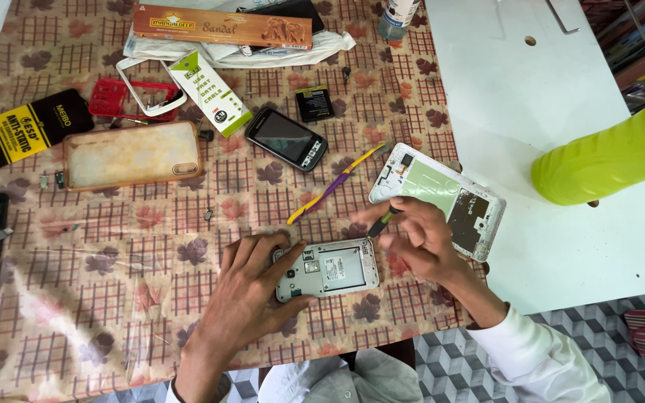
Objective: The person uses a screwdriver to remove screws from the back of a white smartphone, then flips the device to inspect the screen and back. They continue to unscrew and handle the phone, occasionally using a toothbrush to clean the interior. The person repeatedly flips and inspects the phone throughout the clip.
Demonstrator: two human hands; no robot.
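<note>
Patterned cloth (113, 298) with leaves and checks covers the work surface, and a white table (561, 112) adjoins it on the right.

Nearest, the left hand (251, 287) lies on the cloth with fingers spread around the left end of an opened phone (330, 269), pinning it flat; its back cover is off and the grey inner frame shows. The right hand (416, 239) hovers just beside the phone's upper right corner, fingers pinched narrowly on a small screwdriver (381, 222) with a dark and green grip, its tip pointing down at that corner. A white sleeve (531, 358) covers the right forearm.

Just behind the right hand lies a white phone frame (449, 190) with a green panel, straddling the edge of the cloth and the white table. A yellow and purple toothbrush (334, 184) lies slanted between this frame and a black phone (287, 139), which lies face up. A small black battery (314, 103) sits just beyond it.

Further left lies a clear, yellowed phone case (132, 154), and beyond it a red and white frame (139, 93) beside a white and green cable box (209, 91). A black and yellow packet (20, 130) lies at the left edge.

Farthest off, an orange incense box (222, 26) rests on plastic bags. A lime green bottle (614, 157) lies across the white table at right.
</note>
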